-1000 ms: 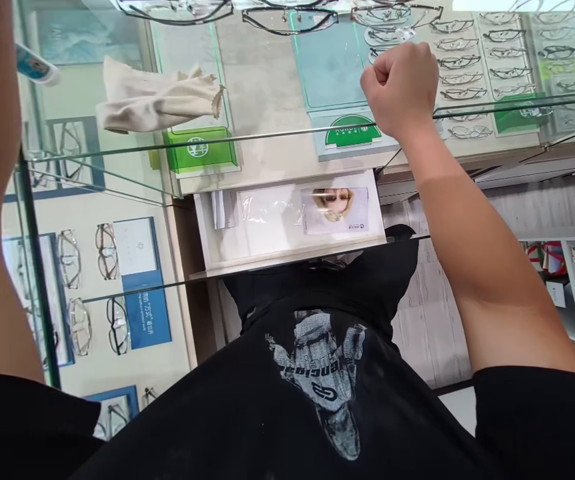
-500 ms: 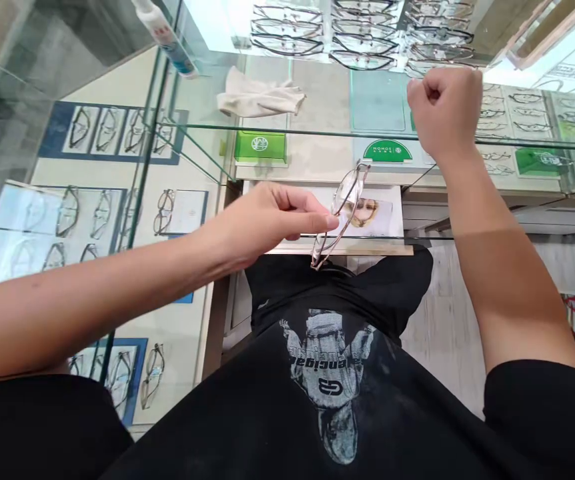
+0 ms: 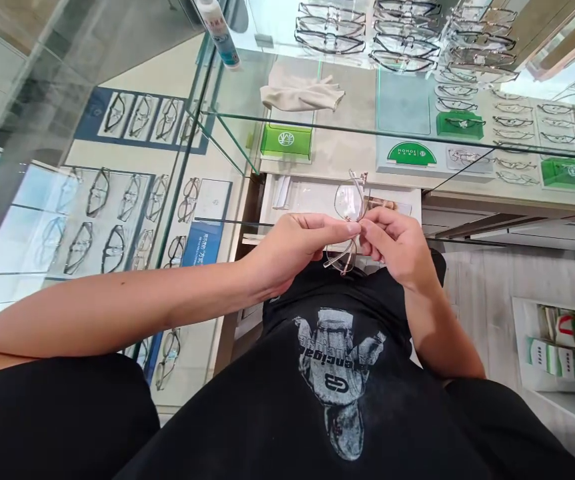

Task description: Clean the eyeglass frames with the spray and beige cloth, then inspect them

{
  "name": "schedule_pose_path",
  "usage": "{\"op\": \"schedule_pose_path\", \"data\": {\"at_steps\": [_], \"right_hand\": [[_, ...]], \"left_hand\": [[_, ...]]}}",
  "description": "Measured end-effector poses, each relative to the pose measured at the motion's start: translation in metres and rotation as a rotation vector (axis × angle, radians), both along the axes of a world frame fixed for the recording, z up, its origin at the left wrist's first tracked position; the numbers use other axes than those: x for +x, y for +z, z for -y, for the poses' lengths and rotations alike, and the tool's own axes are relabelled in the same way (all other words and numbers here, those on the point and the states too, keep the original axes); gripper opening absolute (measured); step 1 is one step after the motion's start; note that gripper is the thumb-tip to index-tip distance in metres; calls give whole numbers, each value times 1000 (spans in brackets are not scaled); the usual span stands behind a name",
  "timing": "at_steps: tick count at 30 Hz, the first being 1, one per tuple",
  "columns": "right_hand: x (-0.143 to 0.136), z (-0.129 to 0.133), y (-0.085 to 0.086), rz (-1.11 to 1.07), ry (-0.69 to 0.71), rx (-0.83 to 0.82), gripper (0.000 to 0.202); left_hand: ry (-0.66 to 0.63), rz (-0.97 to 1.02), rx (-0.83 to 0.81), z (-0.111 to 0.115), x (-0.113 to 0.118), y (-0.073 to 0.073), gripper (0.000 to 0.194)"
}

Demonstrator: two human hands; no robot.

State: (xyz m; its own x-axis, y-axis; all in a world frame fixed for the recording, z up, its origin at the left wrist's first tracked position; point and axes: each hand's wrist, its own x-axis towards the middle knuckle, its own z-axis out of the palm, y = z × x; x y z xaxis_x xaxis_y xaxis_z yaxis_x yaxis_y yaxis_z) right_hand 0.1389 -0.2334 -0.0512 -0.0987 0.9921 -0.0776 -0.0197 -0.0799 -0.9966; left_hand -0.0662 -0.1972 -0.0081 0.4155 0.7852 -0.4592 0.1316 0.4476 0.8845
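A pair of thin-framed eyeglasses (image 3: 348, 202) is held upright on its side, one lens above my fingers and the other below. My left hand (image 3: 300, 250) pinches it near the middle between thumb and fingers. From the other side my right hand (image 3: 396, 245) closes on the same middle part, its fingertips touching those of my left. The fingers cover the bridge. Behind the glasses lies an open drawer (image 3: 317, 193) with a printed picture (image 3: 385, 204) partly hidden by the frame.
Glass display cases surround me. Rows of eyeglasses (image 3: 330, 30) stand on the glass top beside a spray bottle (image 3: 219, 33) and a crumpled pale cloth (image 3: 301, 93). Green boxes (image 3: 286, 141) sit inside. More frames (image 3: 98, 191) lie at left; a shelf unit (image 3: 527, 347) stands right.
My right hand has come down from the upper right, where it was a raised fist, and now grips the eyeglasses alongside my left. The view has shifted a little leftward.
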Motion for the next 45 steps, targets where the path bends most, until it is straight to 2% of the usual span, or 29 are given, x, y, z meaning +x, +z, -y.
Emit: {"op": "schedule_pose_path", "data": {"at_steps": [6, 9, 11, 14, 16, 18, 20, 21, 24, 27, 32, 39, 45], "right_hand": [[-4, 12, -16, -121, -17, -34, 37], [2, 10, -22, -204, -6, -69, 37], [10, 8, -21, -261, 19, -115, 38], [22, 6, -16, -325, 135, -206, 40], [30, 7, -13, -362, 255, -259, 42], [37, 7, -13, -386, 368, -286, 43], [42, 8, -15, -383, 463, -303, 44], [45, 8, -17, -377, 498, -312, 44], [50, 9, -23, -383, 534, -330, 45], [51, 11, -28, -404, 534, -340, 44], [49, 11, -34, -430, 561, -350, 45], [40, 7, -48, -563, 607, -414, 46], [29, 10, -63, -598, 647, -501, 50]], "left_hand": [[-87, 62, 27, 9, -1, -3, 45], [-160, 68, 157, 16, -2, -5, 41], [-188, 50, 387, 16, -3, -8, 34], [-106, 36, 957, 4, -8, -16, 32], [-67, 45, 1321, -10, -10, -21, 38], [-213, -20, 1429, -22, -11, -24, 59], [-384, -71, 1407, -27, -11, -26, 78], [-447, -80, 1385, -27, -10, -27, 80], [-544, -87, 1348, -20, -6, -32, 69], [-547, -84, 1368, -13, -4, -36, 57], [-534, -113, 1331, -11, -3, -35, 53], [-503, -170, 1262, -8, -3, -36, 55], [-416, -148, 1299, -4, -3, -43, 59]]}}
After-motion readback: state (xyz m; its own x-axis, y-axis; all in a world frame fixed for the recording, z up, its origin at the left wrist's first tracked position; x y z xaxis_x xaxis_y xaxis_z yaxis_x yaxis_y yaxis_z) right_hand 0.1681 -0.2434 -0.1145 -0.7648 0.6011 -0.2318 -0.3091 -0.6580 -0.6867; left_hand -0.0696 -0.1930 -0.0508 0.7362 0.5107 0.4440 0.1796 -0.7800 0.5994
